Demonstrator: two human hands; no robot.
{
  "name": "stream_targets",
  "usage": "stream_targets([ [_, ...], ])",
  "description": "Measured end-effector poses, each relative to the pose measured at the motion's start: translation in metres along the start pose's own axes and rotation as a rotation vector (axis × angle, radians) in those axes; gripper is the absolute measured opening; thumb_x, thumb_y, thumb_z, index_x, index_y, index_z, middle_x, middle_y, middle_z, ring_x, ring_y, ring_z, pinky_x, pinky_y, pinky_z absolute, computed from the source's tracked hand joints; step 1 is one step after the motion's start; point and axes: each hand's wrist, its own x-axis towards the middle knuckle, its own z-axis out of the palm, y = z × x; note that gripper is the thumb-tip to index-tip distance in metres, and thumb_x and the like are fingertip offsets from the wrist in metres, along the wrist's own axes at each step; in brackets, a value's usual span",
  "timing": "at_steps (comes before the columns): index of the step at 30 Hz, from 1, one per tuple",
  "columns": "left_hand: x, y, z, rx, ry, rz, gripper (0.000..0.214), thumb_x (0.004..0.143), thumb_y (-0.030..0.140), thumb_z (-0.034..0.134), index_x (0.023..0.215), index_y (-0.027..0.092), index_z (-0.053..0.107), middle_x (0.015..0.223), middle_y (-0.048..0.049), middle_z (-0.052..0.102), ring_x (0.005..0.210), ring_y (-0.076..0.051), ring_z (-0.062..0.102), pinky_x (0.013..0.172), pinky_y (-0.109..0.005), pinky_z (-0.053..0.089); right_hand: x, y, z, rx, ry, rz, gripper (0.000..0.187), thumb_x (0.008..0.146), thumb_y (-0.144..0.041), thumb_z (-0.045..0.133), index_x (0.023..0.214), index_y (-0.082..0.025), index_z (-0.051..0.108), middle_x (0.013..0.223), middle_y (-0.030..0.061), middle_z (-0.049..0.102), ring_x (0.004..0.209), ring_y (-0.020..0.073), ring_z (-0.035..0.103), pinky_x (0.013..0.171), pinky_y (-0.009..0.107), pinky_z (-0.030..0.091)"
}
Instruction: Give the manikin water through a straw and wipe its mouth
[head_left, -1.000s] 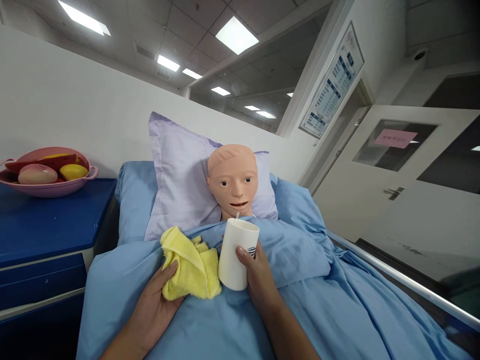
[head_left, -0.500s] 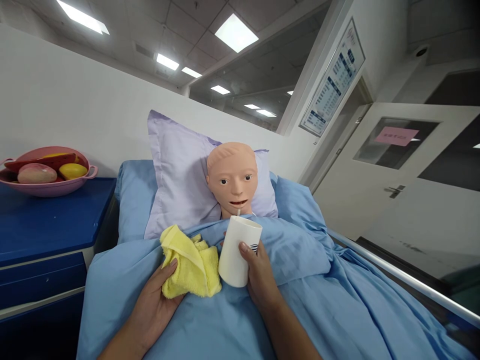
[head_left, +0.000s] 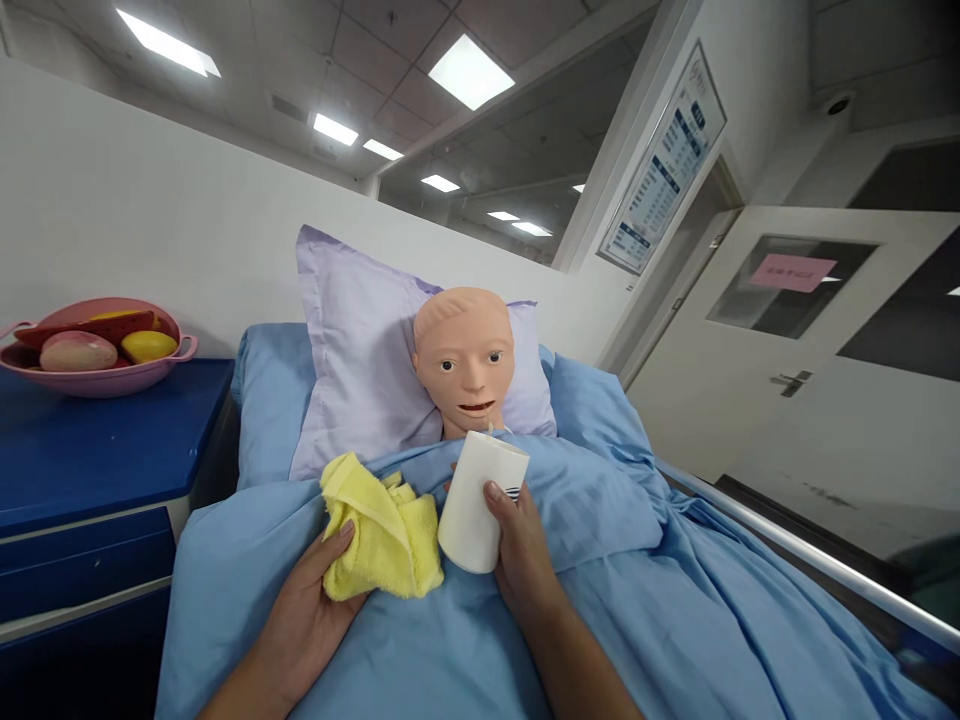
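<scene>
My left hand point(head_left: 315, 610) is closed on a folded yellow towel point(head_left: 386, 530), thumb on top and the other fingers hidden beneath it. A white cup point(head_left: 480, 510) with dark stripes is wrapped by my right hand point(head_left: 521, 540). The cup leans to the right, and the tip of a pale straw point(head_left: 491, 427) shows just above its rim. Behind the cup lies a manikin's head point(head_left: 465, 350) with its mouth slightly open, resting on a lilac pillow point(head_left: 360, 350). The straw's tip is below the chin, apart from the mouth. What the cup contains is hidden.
A blue quilt point(head_left: 600, 630) covers the bed and the manikin's body. On the left, a blue bedside cabinet point(head_left: 135, 440) carries a pink basket point(head_left: 112, 382) of fruit. A metal bed rail point(head_left: 810, 550) runs along the right, with a white door point(head_left: 750, 320) beyond.
My right hand has tilted the cup slightly further to the right, and the straw tip has shifted right and sunk a little. My left hand and the towel stay nearly still.
</scene>
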Motion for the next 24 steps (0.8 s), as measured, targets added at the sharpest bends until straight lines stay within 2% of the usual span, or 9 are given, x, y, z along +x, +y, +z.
stream_targets([
  [9, -0.0008, 0.0006, 0.0030, 0.000, 0.005, 0.003, 0.039, 0.090, 0.019, 0.060, 0.129, 0.017, 0.057, 0.126, -0.0130, 0.065, 0.121, -0.030, 0.059, 0.104, -0.048, 0.050, 0.0012, 0.0026, -0.0015, -0.025, -0.011, -0.001, 0.062, 0.071, -0.051, 0.078, 0.124, -0.024, 0.060, 0.097, 0.0055, 0.070, 0.081, 0.0213, 0.065, 0.069, 0.033, 0.055],
  [24, -0.0005, 0.0007, 0.0025, -0.024, 0.007, -0.013, 0.043, 0.090, 0.018, 0.060, 0.133, 0.019, 0.053, 0.124, -0.0112, 0.066, 0.119, -0.029, 0.061, 0.101, -0.045, 0.053, 0.0004, 0.0019, 0.0009, -0.062, -0.043, -0.042, 0.053, 0.070, -0.049, 0.079, 0.114, -0.025, 0.063, 0.088, 0.0023, 0.068, 0.076, 0.0188, 0.063, 0.068, 0.031, 0.054],
])
